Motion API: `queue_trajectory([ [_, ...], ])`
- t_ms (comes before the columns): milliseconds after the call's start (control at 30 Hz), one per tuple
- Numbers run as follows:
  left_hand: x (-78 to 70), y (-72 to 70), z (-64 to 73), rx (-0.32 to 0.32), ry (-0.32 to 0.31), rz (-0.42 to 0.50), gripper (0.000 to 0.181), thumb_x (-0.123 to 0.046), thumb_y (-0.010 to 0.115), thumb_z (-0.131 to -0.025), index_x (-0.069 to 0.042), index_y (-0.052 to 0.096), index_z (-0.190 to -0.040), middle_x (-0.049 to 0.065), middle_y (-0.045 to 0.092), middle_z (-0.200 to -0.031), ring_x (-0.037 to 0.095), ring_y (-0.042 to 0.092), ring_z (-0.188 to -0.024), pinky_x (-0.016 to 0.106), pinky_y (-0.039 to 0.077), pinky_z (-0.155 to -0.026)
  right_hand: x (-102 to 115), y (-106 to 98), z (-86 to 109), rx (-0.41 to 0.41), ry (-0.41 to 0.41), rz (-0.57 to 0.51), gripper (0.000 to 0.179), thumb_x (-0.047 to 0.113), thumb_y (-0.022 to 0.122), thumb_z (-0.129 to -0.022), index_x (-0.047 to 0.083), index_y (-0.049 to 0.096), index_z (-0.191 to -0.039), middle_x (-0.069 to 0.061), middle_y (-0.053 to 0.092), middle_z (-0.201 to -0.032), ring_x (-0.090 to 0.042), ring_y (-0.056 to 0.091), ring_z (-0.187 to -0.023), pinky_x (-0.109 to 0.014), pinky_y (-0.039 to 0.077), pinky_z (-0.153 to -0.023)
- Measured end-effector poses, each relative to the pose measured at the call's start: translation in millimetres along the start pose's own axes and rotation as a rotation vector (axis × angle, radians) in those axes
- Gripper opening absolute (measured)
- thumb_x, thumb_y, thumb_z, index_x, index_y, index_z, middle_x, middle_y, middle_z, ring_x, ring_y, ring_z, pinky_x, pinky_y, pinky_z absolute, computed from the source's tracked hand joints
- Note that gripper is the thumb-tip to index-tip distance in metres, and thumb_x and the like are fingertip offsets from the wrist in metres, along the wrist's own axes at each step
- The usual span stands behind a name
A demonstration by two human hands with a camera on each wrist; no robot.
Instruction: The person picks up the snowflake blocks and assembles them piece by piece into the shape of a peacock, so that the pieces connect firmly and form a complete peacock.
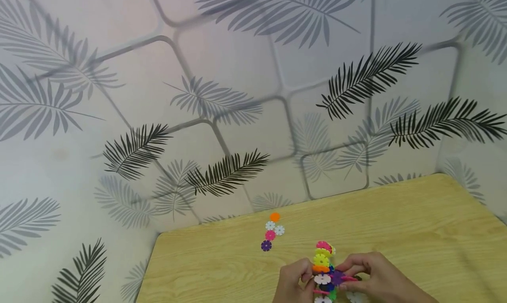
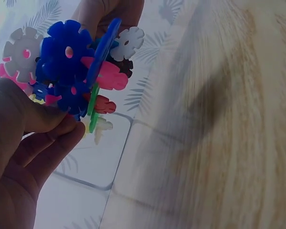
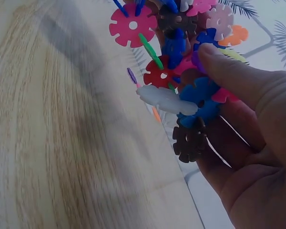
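Note:
A cluster of interlocking notched plastic discs (image 1: 321, 261) in many colours is held between both hands at the front of the table. From the left, my left hand (image 1: 295, 281) pinches the cluster between thumb and fingers. Blue discs (image 2: 66, 52) face the left wrist view, with white, pink and green ones around them. On the other side my right hand (image 1: 374, 276) grips the cluster near a purple disc (image 1: 338, 278). In the right wrist view its thumb presses over blue discs (image 3: 200, 101), while a white disc (image 3: 166, 99) and a brown disc (image 3: 189, 140) stick out below.
Several loose discs lie farther back on the wooden table (image 1: 396, 224): an orange disc (image 1: 275, 217), white ones, a pink disc (image 1: 270, 235) and a purple disc (image 1: 266, 246). A leaf-patterned wall (image 1: 245, 131) rises behind the table's back edge.

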State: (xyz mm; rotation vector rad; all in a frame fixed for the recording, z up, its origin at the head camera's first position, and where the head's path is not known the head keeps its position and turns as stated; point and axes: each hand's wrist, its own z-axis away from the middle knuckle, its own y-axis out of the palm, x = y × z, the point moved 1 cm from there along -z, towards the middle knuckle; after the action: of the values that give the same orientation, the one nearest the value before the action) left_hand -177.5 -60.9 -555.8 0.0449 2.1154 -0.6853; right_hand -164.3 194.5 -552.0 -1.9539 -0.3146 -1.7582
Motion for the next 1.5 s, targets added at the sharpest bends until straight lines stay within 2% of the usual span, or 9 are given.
queue_trajectory([
  [300, -1.8, 1.1, -0.6, 0.014, -0.023, 0.034, 0.05, 0.026, 0.065, -0.076, -0.011, 0.032, -0.08, 0.005, 0.05, -0.076, -0.004, 0.036, -0.072, 0.015, 0.037, -0.065, -2.9, -4.2, -5.1, 0.038, 0.009, -0.056, 0.031, 0.016, 0.082, -0.098, -0.005, 0.076, -0.119, -0.006, 0.085, -0.105, -0.003, 0.079, -0.095, -0.017, 0.063, -0.084],
  [433, -2.0, 0.5, -0.6, 0.011, -0.013, 0.024, 0.049, 0.025, 0.065, -0.077, -0.011, 0.032, -0.08, 0.005, 0.049, -0.075, -0.005, 0.036, -0.072, 0.014, 0.036, -0.065, -1.9, -3.6, -6.6, 0.029, 0.02, -0.055, 0.033, 0.017, 0.084, -0.097, -0.005, 0.076, -0.119, -0.007, 0.085, -0.105, -0.004, 0.079, -0.094, -0.017, 0.063, -0.084],
  [533, -1.5, -2.5, 0.5, -0.008, -0.029, 0.005, 0.05, 0.023, 0.068, -0.079, -0.011, 0.032, -0.081, 0.001, 0.043, -0.074, -0.004, 0.035, -0.072, 0.015, 0.033, -0.064, 0.4, 0.9, -9.0, 0.001, 0.009, -0.018, 0.032, 0.018, 0.085, -0.096, -0.001, 0.077, -0.12, -0.003, 0.085, -0.104, -0.003, 0.078, -0.093, -0.014, 0.061, -0.086],
  [767, 1.4, -10.0, 0.6, -0.041, -0.035, 0.009, 0.048, 0.022, 0.07, -0.083, -0.01, 0.033, -0.084, -0.001, 0.038, -0.077, 0.001, 0.05, -0.083, 0.019, 0.043, -0.067, 8.2, 13.8, -13.9, -0.11, -0.15, 0.168, 0.032, 0.02, 0.091, -0.09, 0.009, 0.077, -0.117, 0.002, 0.081, -0.096, -0.002, 0.073, -0.088, -0.013, 0.057, -0.09],
  [933, 1.8, -14.6, -0.9, -0.031, -0.046, 0.013, 0.048, 0.022, 0.069, -0.082, -0.01, 0.034, -0.084, 0.001, 0.038, -0.078, 0.0, 0.05, -0.083, 0.015, 0.047, -0.072, 9.6, 11.6, -8.6, -0.139, -0.093, 0.277, 0.03, 0.028, 0.091, -0.091, 0.014, 0.078, -0.114, 0.013, 0.079, -0.092, 0.002, 0.072, -0.087, -0.012, 0.057, -0.088],
  [1033, 1.1, -18.7, -2.2, -0.048, -0.048, -0.002, 0.049, 0.023, 0.069, -0.08, -0.01, 0.033, -0.084, 0.003, 0.033, -0.076, 0.0, 0.044, -0.078, 0.015, 0.042, -0.068, 8.8, 10.1, -5.3, -0.128, -0.053, 0.276, 0.029, 0.026, 0.088, -0.093, 0.012, 0.079, -0.117, 0.013, 0.081, -0.095, 0.003, 0.073, -0.088, -0.013, 0.057, -0.085],
  [1133, -0.5, -20.5, -2.7, -0.032, -0.075, 0.021, 0.048, 0.021, 0.07, -0.083, -0.01, 0.033, -0.085, 0.002, 0.031, -0.076, 0.001, 0.046, -0.079, 0.017, 0.038, -0.066, 7.8, 11.2, -4.2, -0.125, -0.093, 0.272, 0.028, 0.021, 0.086, -0.095, 0.008, 0.079, -0.119, 0.007, 0.083, -0.097, 0.003, 0.074, -0.088, -0.014, 0.059, -0.083],
  [1400, -3.4, -18.5, -1.2, 0.01, -0.128, 0.11, 0.046, 0.021, 0.067, -0.086, -0.009, 0.032, -0.083, 0.009, 0.051, -0.082, 0.002, 0.061, -0.093, 0.019, 0.061, -0.087, 9.8, 16.0, -8.7, -0.141, -0.171, 0.298, 0.025, 0.019, 0.085, -0.096, 0.008, 0.079, -0.117, 0.005, 0.084, -0.095, 0.003, 0.075, -0.088, -0.014, 0.059, -0.084],
  [1500, -2.3, -18.5, -1.7, 0.0, -0.104, 0.086, 0.049, 0.02, 0.07, -0.087, -0.009, 0.032, -0.084, 0.004, 0.04, -0.078, 0.0, 0.053, -0.085, 0.015, 0.051, -0.073, 10.9, 16.4, -9.5, -0.151, -0.182, 0.309, 0.024, 0.02, 0.085, -0.096, 0.008, 0.08, -0.116, 0.005, 0.084, -0.095, 0.003, 0.074, -0.088, -0.016, 0.06, -0.083],
])
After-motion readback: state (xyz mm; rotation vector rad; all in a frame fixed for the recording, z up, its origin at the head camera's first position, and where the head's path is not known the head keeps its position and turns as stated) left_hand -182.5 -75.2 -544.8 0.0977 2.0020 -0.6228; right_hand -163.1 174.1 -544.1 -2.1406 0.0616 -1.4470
